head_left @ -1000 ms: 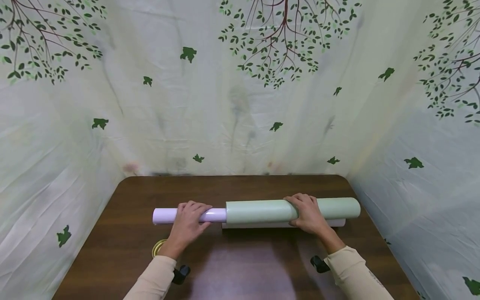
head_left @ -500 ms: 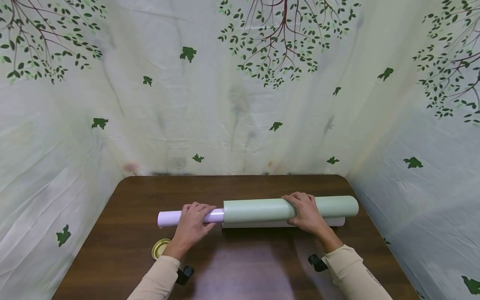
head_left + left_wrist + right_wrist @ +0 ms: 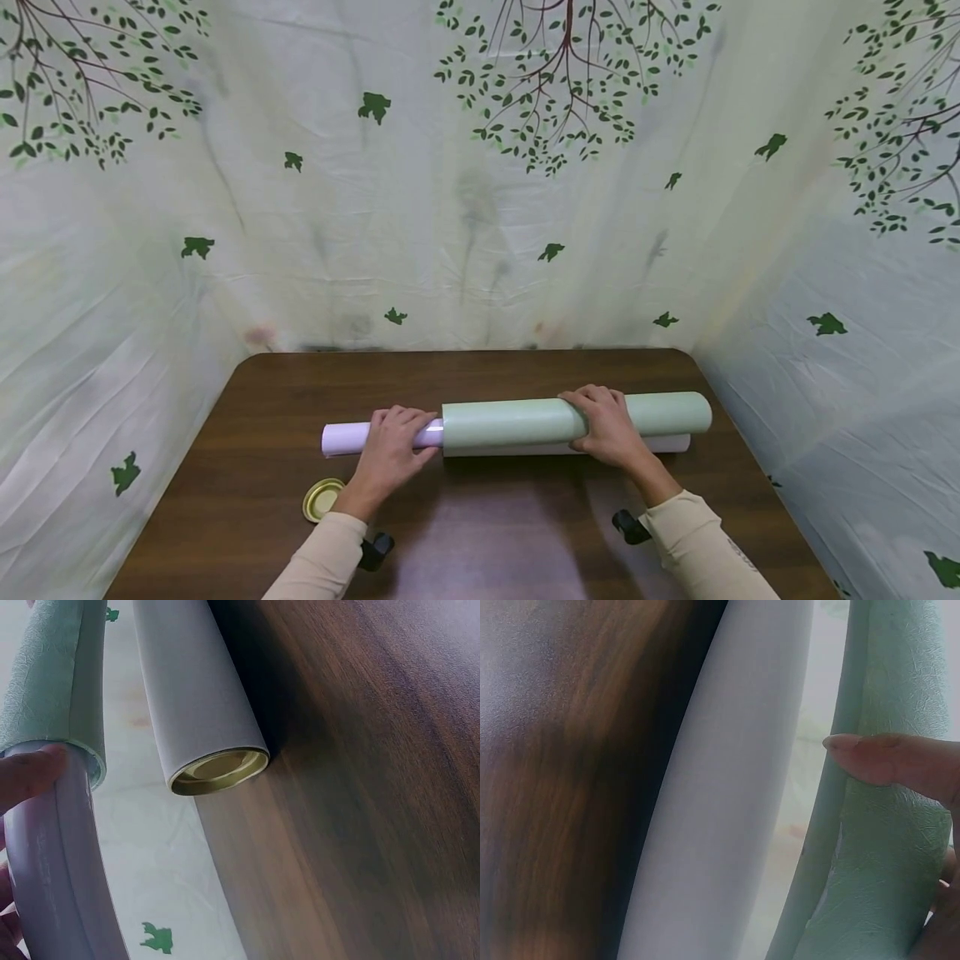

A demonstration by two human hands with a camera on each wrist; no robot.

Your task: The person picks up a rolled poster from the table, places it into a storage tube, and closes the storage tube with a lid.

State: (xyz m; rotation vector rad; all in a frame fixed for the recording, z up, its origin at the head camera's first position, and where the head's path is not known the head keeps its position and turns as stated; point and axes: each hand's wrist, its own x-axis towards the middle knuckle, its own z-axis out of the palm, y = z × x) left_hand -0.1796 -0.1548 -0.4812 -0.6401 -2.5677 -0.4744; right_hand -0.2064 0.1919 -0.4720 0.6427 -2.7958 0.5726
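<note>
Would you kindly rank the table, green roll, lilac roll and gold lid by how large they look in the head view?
Largest to smallest:
1. Table
2. Green roll
3. Lilac roll, visible part only
4. Gold lid, partly covered

Pale leaf-printed hangings behind brown table

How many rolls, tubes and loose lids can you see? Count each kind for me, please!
Rolls: 2, the purple roll and the green roll
Tubes: 1, the white tube
Loose lids: 1, the gold lid
Total: 4
</note>
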